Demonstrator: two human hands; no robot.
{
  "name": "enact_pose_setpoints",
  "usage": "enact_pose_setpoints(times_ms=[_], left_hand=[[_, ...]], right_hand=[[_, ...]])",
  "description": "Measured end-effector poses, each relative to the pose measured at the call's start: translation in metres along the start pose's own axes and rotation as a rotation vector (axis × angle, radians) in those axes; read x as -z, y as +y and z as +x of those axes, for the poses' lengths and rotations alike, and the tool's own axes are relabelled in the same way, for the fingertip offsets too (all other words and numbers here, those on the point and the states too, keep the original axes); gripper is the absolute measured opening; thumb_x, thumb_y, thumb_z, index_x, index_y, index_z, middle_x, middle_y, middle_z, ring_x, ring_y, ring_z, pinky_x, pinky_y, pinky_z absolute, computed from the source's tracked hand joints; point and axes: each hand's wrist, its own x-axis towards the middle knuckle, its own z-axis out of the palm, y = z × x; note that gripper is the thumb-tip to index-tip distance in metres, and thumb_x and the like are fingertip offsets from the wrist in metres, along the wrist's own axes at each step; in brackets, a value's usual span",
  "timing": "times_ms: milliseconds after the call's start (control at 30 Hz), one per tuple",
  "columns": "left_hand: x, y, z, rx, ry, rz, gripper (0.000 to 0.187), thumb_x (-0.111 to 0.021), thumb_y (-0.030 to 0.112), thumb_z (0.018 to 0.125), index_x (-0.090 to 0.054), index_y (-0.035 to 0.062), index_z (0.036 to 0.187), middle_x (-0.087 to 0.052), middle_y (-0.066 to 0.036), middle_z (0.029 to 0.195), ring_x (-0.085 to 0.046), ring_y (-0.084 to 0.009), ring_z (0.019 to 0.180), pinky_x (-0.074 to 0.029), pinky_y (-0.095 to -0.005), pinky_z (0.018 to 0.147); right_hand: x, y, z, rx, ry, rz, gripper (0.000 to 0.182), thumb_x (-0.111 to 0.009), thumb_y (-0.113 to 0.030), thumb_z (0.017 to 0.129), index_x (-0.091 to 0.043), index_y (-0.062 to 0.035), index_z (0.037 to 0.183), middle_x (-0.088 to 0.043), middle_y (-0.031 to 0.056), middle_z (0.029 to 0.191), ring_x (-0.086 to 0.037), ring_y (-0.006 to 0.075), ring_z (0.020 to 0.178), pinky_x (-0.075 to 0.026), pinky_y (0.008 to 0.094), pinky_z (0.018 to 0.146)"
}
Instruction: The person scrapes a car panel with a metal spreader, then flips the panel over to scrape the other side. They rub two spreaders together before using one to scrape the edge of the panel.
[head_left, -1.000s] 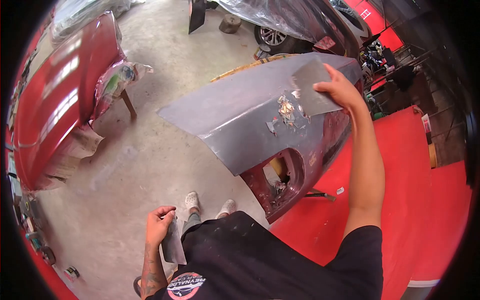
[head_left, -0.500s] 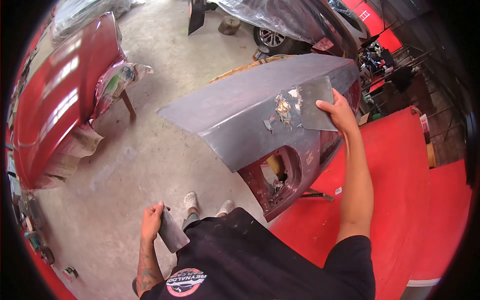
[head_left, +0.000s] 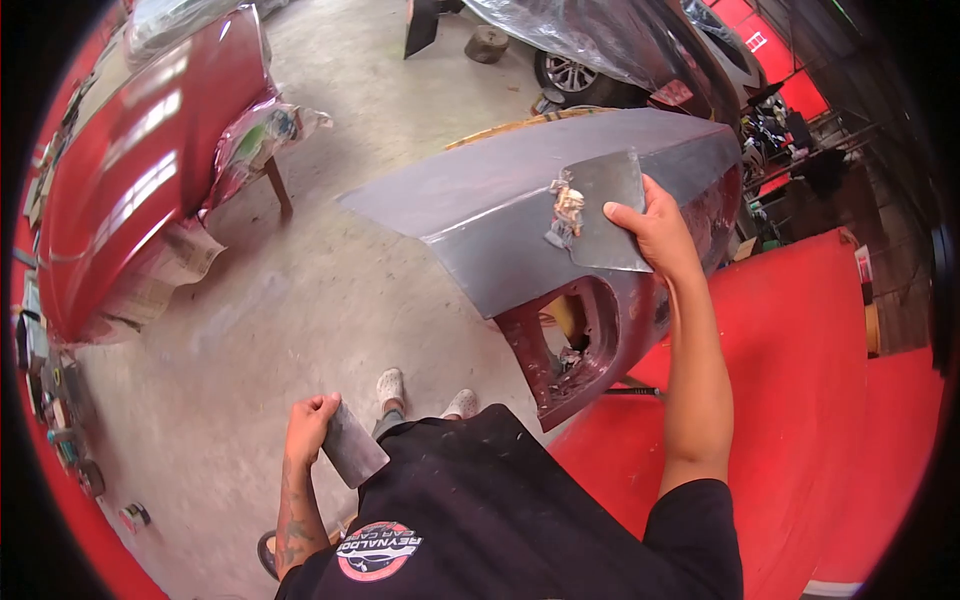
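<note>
The right hand's [head_left: 665,235] fingers grip a broad flat plate [head_left: 608,205], thumb on top, against the grey panel [head_left: 490,262]; a clump of pale and grey flakes [head_left: 567,208] lies along the plate's left edge. The left hand [head_left: 308,430] has its fingers closed on a smaller plate [head_left: 352,447], tilted beside the black shirt [head_left: 490,500]. Nearer the body than the flakes, the panel has a cut-out [head_left: 570,335]. Farther out, a glossy red panel [head_left: 130,170] stands left, over the concrete floor [head_left: 260,320], and a wheel [head_left: 568,72] shows beyond the grey panel.
</note>
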Motion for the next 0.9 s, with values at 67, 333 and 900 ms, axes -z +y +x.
enact_pose_setpoints(times_ms=[67, 333, 900], left_hand=[[0.002, 0.0, -0.006, 0.016, 0.024, 0.016, 0.034, -0.063, 0.029, 0.091, -0.063, 0.0021, 0.071, -0.051, 0.004, 0.061, -0.039, -0.0067, 0.052, -0.031, -0.0273, 0.048], [0.013, -0.003, -0.013, 0.046, 0.056, 0.085, 0.037, -0.064, 0.034, 0.089, -0.063, 0.0026, 0.07, -0.051, 0.005, 0.061, -0.042, -0.0067, 0.055, -0.034, -0.027, 0.051], [0.06, -0.07, -0.003, 0.054, 0.188, -0.129, 0.031, -0.063, 0.028, 0.091, -0.061, 0.0026, 0.073, -0.051, 0.006, 0.066, -0.04, -0.0061, 0.058, -0.032, -0.0262, 0.053]], right_hand=[[-0.024, -0.004, 0.0, 0.03, -0.043, 0.014, 0.039, -0.066, -0.005, 0.082, -0.054, 0.003, 0.119, -0.065, 0.009, 0.105, -0.062, 0.0135, 0.09, -0.051, 0.0283, 0.08], [-0.174, -0.049, 0.002, 0.385, -0.119, -0.55, 0.031, -0.066, -0.011, 0.08, -0.053, 0.0058, 0.102, -0.064, 0.029, 0.092, -0.062, 0.0439, 0.09, -0.05, 0.0445, 0.077], [0.096, -0.034, 0.062, 0.033, 0.32, -0.293, 0.037, -0.068, -0.012, 0.084, -0.059, -0.0003, 0.118, -0.067, 0.0093, 0.103, -0.066, 0.0168, 0.087, -0.052, 0.0302, 0.077]])
